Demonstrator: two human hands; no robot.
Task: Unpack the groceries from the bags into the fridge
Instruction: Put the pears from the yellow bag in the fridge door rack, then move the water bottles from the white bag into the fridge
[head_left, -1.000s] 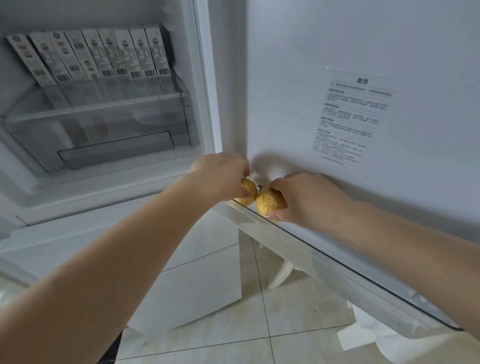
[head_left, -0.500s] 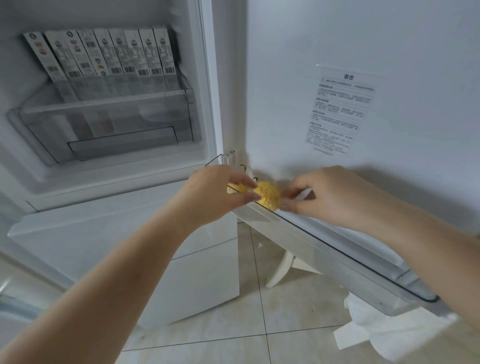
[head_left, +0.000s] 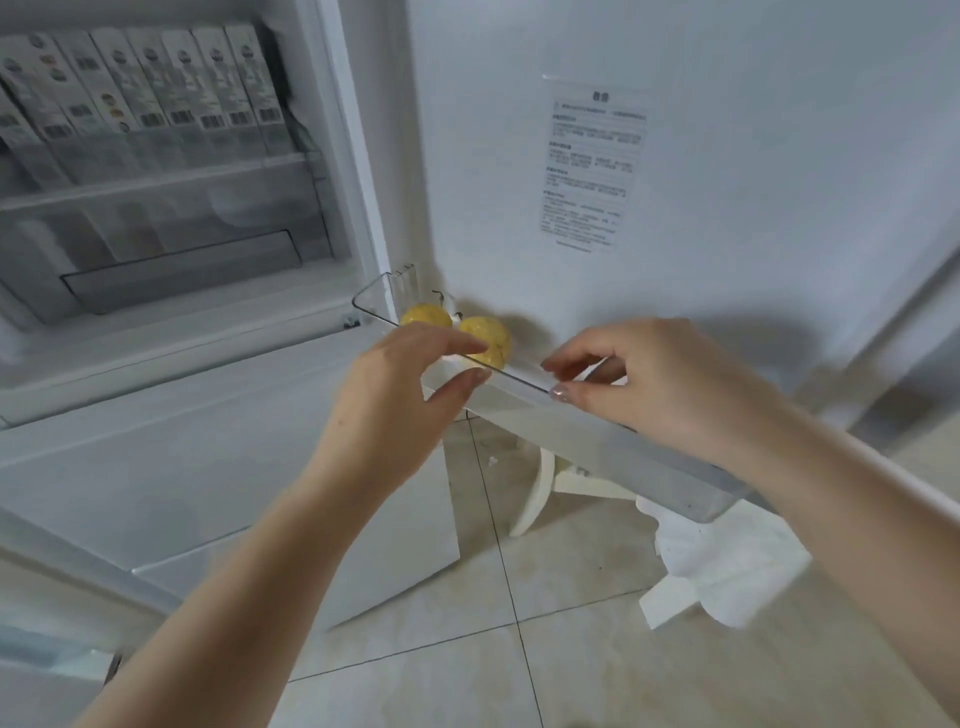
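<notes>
Both hands (head_left: 395, 384) (head_left: 649, 384) have released the fruits (head_left: 485, 340), fingers loosely apart, hovering.

A clear plastic door shelf (head_left: 524, 382) runs along the inside of the open fridge door (head_left: 727, 156), holding two yellow fruits (head_left: 485, 338) side by side at its inner end, near the hinge. Inside the fridge, a transparent drawer (head_left: 156, 208) sits under a row of upright cartons (head_left: 156, 98) leaning in a line. Below the door, the tiled floor (head_left: 571, 649) carries a crumpled white bag or paper (head_left: 727, 577) and the pale curved leg of a piece of furniture (head_left: 535, 493), standing near the fridge's lower white front (head_left: 208, 467).
</notes>
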